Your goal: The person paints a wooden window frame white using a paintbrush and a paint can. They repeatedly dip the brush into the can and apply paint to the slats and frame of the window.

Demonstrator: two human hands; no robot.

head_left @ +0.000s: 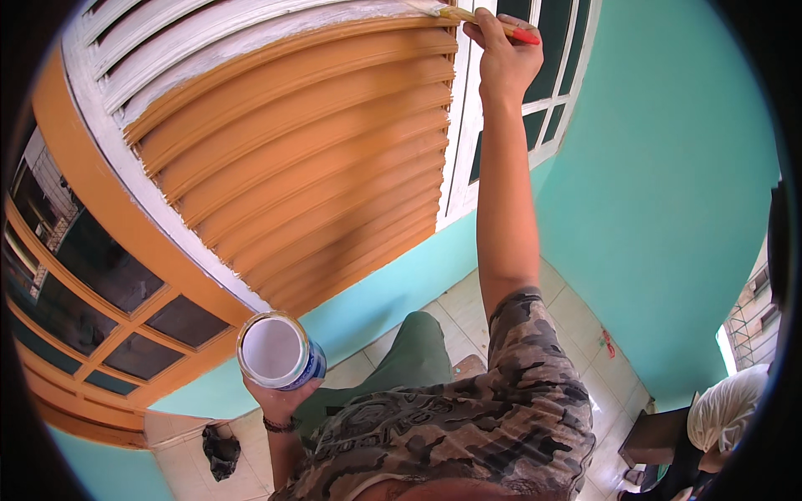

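Note:
My right hand point(509, 57) is raised at the top, its fingers closed around the handle of a paintbrush point(480, 21) with a red end. The brush's bristles touch a slat near the upper right of a louvred shutter point(309, 159). White paint covers the upper slats and the side frame, while the lower slats are orange-brown. Low and left of centre, my left hand point(280, 399) is wrapped around an open paint can point(276, 352) with a blue label. White paint coats the inside of the can.
An orange-framed window point(125, 321) stands left of the shutter, a white-framed one point(543, 108) right of it. A turquoise wall point(660, 167) runs down the right. On the tiled floor point(585, 359) lies a black plastic bag point(220, 451). Another person point(727, 413) is at lower right, beside a dark wooden piece point(660, 434).

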